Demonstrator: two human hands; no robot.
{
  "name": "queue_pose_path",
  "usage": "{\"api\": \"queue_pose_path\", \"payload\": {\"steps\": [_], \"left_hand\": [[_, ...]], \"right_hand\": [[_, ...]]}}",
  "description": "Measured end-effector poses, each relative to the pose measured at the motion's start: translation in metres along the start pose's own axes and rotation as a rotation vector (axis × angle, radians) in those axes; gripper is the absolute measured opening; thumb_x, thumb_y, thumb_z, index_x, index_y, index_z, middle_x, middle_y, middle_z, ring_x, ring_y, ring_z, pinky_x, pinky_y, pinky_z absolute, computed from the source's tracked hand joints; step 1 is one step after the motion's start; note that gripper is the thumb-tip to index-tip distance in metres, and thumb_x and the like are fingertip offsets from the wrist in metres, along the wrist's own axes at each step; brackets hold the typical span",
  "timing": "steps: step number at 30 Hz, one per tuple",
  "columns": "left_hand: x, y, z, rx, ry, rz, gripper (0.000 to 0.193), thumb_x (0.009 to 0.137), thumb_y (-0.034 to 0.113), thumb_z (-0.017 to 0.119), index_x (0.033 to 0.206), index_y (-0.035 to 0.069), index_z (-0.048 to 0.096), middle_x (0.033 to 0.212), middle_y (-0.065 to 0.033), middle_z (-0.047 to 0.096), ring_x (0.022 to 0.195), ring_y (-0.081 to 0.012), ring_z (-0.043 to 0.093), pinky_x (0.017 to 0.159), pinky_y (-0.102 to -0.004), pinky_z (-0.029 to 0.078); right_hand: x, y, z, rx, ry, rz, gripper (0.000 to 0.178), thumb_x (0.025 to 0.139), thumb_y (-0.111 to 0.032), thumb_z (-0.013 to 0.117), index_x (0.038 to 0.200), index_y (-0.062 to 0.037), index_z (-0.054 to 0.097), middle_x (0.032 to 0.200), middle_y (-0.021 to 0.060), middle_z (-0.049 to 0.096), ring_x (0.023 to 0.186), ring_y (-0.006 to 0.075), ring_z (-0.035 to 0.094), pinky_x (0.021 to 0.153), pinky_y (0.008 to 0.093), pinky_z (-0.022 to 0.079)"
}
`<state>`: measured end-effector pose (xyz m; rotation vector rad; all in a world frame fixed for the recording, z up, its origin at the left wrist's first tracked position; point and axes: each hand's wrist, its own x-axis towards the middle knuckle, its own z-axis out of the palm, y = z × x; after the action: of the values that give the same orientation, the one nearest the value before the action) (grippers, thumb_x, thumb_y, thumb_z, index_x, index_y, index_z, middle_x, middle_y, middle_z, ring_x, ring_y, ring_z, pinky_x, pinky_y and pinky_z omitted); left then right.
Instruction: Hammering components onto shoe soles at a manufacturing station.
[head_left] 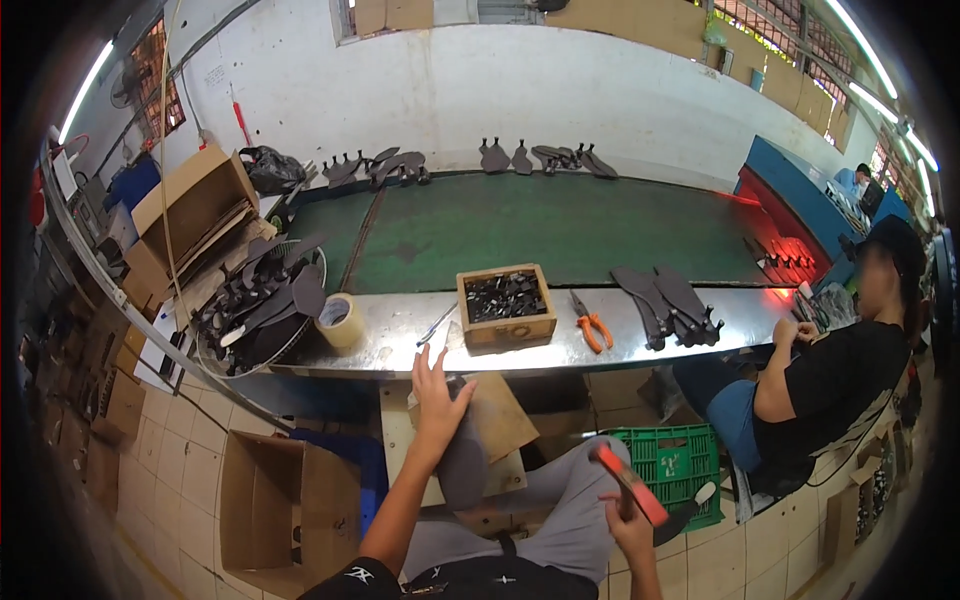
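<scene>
My left hand [437, 402] is open, fingers spread toward the bench's front edge. Its thumb lies by the upper end of a dark grey sandal sole [464, 462]. That sole rests over a wooden board [507, 425] just above my lap. In my right hand [628, 522] is a red and dark hammer [630, 483], held by its handle over my right thigh. On the metal bench edge, a wooden box [507, 332] holds small black pieces. Orange-handled pliers [592, 322] lie to its right, and a pen [436, 326] to its left.
Soles fill a round basket [318, 262] at left, beside a tape roll [340, 322]. More soles [668, 303] lie at right, others along the green conveyor's [470, 232] far edge. A co-worker [835, 370] sits right. A green crate [672, 462] and cardboard box [262, 500] stand on the floor.
</scene>
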<state>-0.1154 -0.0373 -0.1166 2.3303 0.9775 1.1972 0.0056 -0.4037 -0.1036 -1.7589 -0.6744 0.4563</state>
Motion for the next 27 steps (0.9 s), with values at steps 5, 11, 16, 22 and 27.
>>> {"api": "queue_pose_path", "payload": {"steps": [5,11,16,22,27], "left_hand": [[0.105,0.022,0.028,-0.239,-0.186,0.133,0.032,0.084,0.020,0.072,0.112,0.005,0.065,0.110,-0.0133,0.066,0.103,-0.0339,0.061,0.088,-0.0434,0.049],[0.180,0.004,0.099,0.103,-0.422,0.285,0.022,0.083,0.017,0.071,0.100,0.003,0.072,0.095,-0.0173,0.070,0.089,-0.0342,0.066,0.077,-0.0394,0.052],[0.182,0.007,0.100,0.069,-0.527,0.253,0.016,0.081,0.019,0.071,0.091,0.008,0.076,0.088,-0.0135,0.073,0.084,-0.0316,0.070,0.076,-0.0408,0.055],[0.176,0.016,0.100,0.018,-0.450,0.230,0.020,0.083,0.021,0.072,0.094,0.004,0.076,0.089,-0.0141,0.073,0.084,-0.0314,0.070,0.075,-0.0398,0.053],[0.178,0.007,0.108,-0.122,-0.447,0.231,0.016,0.081,0.013,0.074,0.092,0.002,0.074,0.089,-0.0151,0.073,0.082,-0.0306,0.070,0.075,-0.0381,0.054]], "right_hand": [[-0.053,0.032,-0.011,0.250,0.127,0.260,0.020,0.095,-0.015,0.062,0.100,0.0030,0.069,0.054,-0.0033,0.049,0.041,0.0047,0.043,0.040,0.0235,0.033],[-0.052,0.038,0.010,0.298,0.174,0.345,0.024,0.096,-0.017,0.062,0.102,0.0046,0.069,0.053,-0.0038,0.047,0.039,0.0047,0.040,0.038,0.0235,0.031],[-0.033,0.031,0.014,0.316,0.159,0.263,0.024,0.096,-0.018,0.063,0.103,0.0037,0.070,0.054,-0.0047,0.048,0.041,0.0041,0.042,0.039,0.0228,0.031],[0.008,0.015,0.017,0.352,0.125,0.256,0.024,0.096,-0.019,0.064,0.102,0.0028,0.071,0.054,-0.0051,0.048,0.042,0.0036,0.041,0.040,0.0227,0.031],[0.023,-0.001,0.026,0.408,0.117,0.235,0.024,0.096,-0.019,0.064,0.103,0.0029,0.071,0.054,-0.0050,0.047,0.041,0.0035,0.040,0.039,0.0225,0.031]]}}
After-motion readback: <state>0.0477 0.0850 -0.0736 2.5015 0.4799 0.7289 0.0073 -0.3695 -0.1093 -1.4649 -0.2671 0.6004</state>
